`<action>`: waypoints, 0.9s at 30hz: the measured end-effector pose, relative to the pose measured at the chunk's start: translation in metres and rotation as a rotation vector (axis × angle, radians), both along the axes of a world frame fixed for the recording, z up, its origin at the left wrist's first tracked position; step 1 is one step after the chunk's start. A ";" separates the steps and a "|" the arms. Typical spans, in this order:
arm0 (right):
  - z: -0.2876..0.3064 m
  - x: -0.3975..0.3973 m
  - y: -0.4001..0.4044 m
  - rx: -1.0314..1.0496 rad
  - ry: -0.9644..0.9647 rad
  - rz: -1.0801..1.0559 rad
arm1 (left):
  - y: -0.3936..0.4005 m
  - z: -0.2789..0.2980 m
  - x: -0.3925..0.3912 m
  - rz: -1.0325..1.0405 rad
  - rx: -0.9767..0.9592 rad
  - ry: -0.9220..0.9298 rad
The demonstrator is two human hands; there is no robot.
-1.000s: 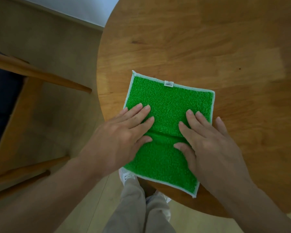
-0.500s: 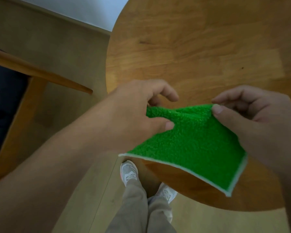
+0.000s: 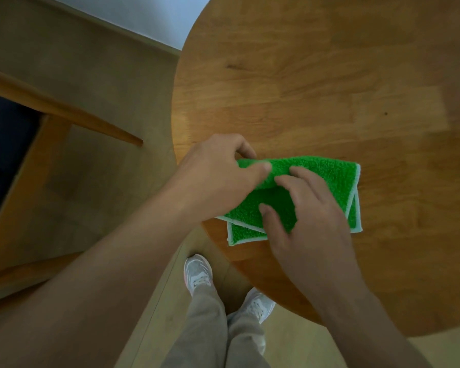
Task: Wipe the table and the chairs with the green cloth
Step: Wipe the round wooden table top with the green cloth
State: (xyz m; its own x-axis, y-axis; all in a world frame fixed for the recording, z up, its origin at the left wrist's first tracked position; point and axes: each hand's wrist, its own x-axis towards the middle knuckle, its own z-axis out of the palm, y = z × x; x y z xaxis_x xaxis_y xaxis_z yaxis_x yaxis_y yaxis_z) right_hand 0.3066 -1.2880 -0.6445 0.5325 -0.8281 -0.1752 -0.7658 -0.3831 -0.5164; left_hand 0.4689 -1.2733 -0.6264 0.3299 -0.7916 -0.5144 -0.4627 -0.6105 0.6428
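Now L hand [image 3: 218, 176] pinches folded fuzzy green cloth [image 3: 327, 181], R hand [image 3: 311, 221] fingers spread flat on it, round wood table [image 3: 329, 88]

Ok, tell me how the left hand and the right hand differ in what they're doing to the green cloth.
The left hand pinches the folded edge of the green cloth between thumb and curled fingers; the right hand lies on top with fingers spread and loosely bent. The left hand is at the cloth's left end, by the table rim; the right hand covers its near middle. Both touch the cloth.
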 end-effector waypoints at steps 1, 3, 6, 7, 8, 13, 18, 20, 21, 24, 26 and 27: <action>-0.001 -0.002 0.000 0.020 0.018 0.020 | 0.002 0.000 0.002 0.041 -0.019 -0.015; -0.002 -0.007 0.001 0.039 0.032 0.052 | 0.004 0.001 0.005 0.079 -0.014 -0.070; 0.000 -0.020 -0.004 -0.108 0.030 -0.060 | 0.007 0.001 0.008 0.111 0.048 -0.082; 0.001 -0.025 -0.009 -0.165 0.034 -0.142 | 0.008 0.001 0.008 0.124 0.059 -0.070; 0.002 -0.031 -0.015 -0.184 0.034 -0.227 | 0.009 0.001 0.008 0.139 0.053 -0.045; 0.000 -0.042 -0.044 0.045 -0.111 -0.518 | 0.010 -0.001 0.005 0.277 -0.072 0.136; 0.001 -0.036 -0.060 0.064 -0.361 -0.597 | 0.012 -0.003 0.000 0.421 -0.133 0.362; 0.003 -0.038 -0.067 0.018 -0.408 -0.590 | 0.016 -0.005 -0.002 0.454 -0.133 0.396; 0.003 -0.039 -0.072 -0.002 -0.378 -0.567 | 0.018 -0.006 -0.004 0.459 -0.127 0.398; -0.004 -0.038 -0.083 -0.057 -0.185 -0.449 | 0.024 -0.012 -0.012 0.388 -0.114 0.256; -0.008 -0.036 -0.084 -0.100 -0.060 -0.378 | 0.026 -0.015 -0.016 0.273 -0.106 0.057; -0.009 -0.035 -0.083 -0.129 -0.014 -0.351 | 0.026 -0.015 -0.016 0.211 -0.115 -0.044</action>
